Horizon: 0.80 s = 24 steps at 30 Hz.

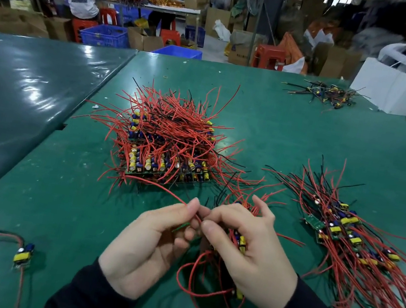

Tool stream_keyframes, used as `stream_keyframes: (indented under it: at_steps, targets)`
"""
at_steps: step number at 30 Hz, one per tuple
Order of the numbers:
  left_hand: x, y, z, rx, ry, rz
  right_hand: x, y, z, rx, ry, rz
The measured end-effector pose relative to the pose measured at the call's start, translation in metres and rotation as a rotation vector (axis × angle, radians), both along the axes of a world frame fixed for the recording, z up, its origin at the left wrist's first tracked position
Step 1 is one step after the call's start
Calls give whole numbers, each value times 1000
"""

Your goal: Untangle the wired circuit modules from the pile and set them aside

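- At about 8 o'clock on the green table, near its left edge, you have a lone module with a yellow part, its red and black wires trailing off to the left.
- At 11 o'clock in the far background, people sit at a long bench, with blue crates and red stools on the floor around them.
- Around 12 o'clock from your hands sits the pile: stacked circuit boards with yellow and blue parts, buried under red and black wires that stick out on every side.
- Your left hand is curled, thumb and forefinger pinching a red wire that runs up and left towards the front edge of the pile.
- Your right hand touches the left at the fingertips and is closed around a bundle of modules; yellow and blue parts show between the fingers, and red wire loops hang below the palm towards 6 o'clock.
- At 3 o'clock lies the sorted row of modules, set side by side with their wires fanned out up and down the table.
- At 1 o'clock, well apart from the rest, a small heap of scraps rests just beside a white box.
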<state>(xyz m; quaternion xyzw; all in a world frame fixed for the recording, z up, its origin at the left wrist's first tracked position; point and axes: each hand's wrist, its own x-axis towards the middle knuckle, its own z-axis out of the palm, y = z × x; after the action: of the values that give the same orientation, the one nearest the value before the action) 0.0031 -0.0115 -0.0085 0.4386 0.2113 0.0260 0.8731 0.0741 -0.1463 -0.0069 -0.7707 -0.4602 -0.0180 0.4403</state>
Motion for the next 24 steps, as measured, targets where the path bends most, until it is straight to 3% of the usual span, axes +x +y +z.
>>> stream_keyframes:
  at_steps: [10,16,21,24]
  targets:
    - [-16,29,22,-297,50,-142,1,-3,1,-9,-37,164]
    - [-15,29,27,-282,60,-78,3,-4,0,-68,-288,117]
    - [-14,30,23,-454,9,-100,4,-2,-5,-108,-363,155]
    - [-13,27,23,-318,41,-7,8,-2,-7,-76,-336,132]
